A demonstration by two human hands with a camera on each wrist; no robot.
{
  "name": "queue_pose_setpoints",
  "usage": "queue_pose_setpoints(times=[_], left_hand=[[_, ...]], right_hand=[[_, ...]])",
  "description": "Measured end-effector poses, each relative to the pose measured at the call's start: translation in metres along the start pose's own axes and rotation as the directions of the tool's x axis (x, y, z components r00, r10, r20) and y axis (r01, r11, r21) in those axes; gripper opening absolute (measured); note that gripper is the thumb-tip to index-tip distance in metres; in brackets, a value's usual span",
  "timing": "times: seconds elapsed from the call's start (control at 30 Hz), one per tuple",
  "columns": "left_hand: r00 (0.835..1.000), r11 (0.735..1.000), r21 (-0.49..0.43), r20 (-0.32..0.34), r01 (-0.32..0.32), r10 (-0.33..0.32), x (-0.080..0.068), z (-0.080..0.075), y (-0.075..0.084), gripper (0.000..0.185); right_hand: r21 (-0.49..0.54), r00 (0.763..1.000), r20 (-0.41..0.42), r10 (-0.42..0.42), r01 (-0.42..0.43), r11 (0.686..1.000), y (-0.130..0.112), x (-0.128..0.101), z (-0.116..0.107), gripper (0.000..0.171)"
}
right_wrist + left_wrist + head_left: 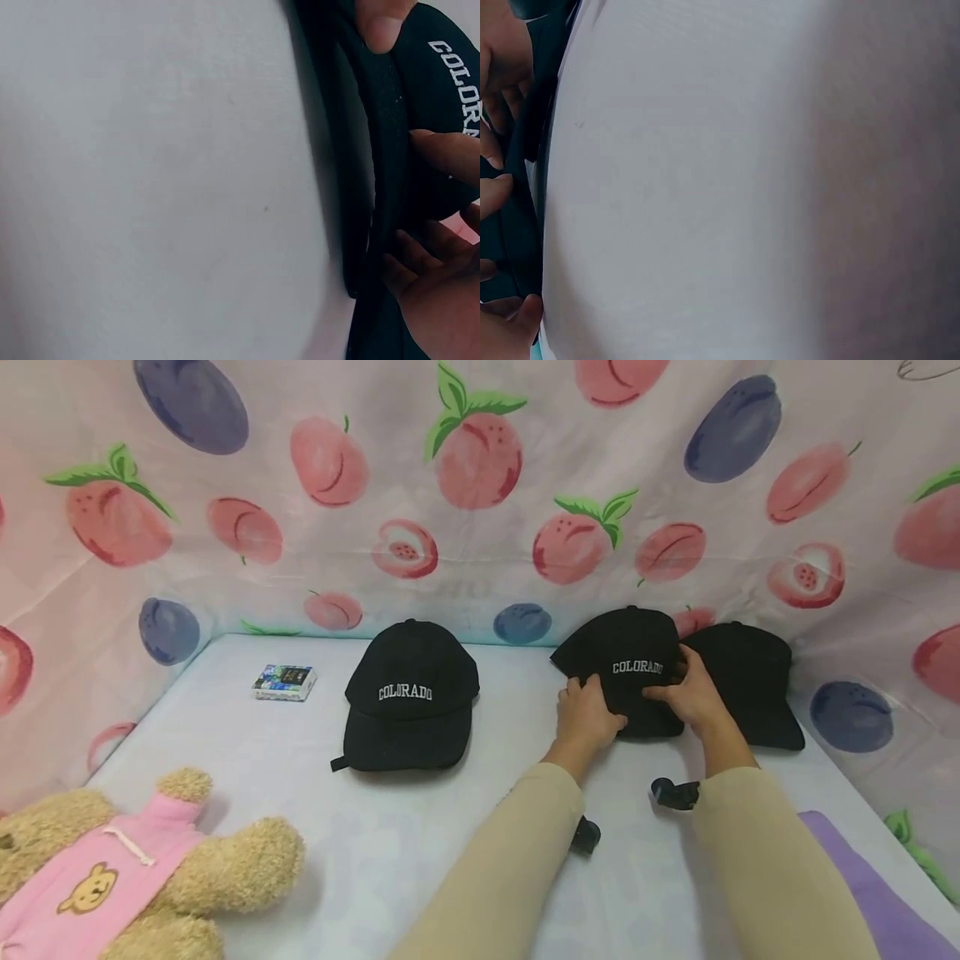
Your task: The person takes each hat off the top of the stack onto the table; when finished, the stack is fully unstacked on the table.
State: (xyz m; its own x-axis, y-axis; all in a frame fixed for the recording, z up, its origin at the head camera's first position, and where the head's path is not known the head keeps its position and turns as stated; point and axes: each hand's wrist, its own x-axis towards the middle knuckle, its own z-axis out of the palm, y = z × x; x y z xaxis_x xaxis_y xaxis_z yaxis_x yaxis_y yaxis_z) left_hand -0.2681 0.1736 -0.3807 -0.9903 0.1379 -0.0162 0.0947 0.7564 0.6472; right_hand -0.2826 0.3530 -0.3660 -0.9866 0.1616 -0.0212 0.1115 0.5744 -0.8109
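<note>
Both hands are on a black baseball cap (626, 639) with white COLORADO lettering, on the right side of the table. My left hand (588, 722) grips its left front, around the brim. At the cap's right side, my right hand (693, 693) holds on with the thumb across the front and the other fingers partly hidden. The brim points toward me, and its edge shows in the right wrist view beside my right hand (442, 292). Just right of it sits another black cap (750, 685), partly covered by my right hand. A third black COLORADO cap (411, 693) lies left of centre.
A small colourful box (285, 682) is at the back left. A teddy bear (240, 864) in a pink top lies at the front left. Purple cloth (862, 877) lies at the right. Fruit-patterned fabric (480, 560) stands behind the white table surface (360, 835).
</note>
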Motion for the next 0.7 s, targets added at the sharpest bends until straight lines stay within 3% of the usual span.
queue_pose_setpoints(times=[0.5,0.7], left_hand=[[1.0,1.0,-0.021,0.003,0.004,-0.004,-0.0026,-0.0019,-0.0028,0.077],[0.999,0.999,-0.016,-0.001,-0.036,0.036,-0.0054,-0.005,-0.0041,0.078]], right_hand=[[0.036,0.999,-0.041,0.02,-0.019,0.999,-0.0005,-0.0039,0.0073,0.11],[0.008,0.994,-0.097,0.041,-0.04,0.999,-0.0029,-0.0101,0.0096,0.106]])
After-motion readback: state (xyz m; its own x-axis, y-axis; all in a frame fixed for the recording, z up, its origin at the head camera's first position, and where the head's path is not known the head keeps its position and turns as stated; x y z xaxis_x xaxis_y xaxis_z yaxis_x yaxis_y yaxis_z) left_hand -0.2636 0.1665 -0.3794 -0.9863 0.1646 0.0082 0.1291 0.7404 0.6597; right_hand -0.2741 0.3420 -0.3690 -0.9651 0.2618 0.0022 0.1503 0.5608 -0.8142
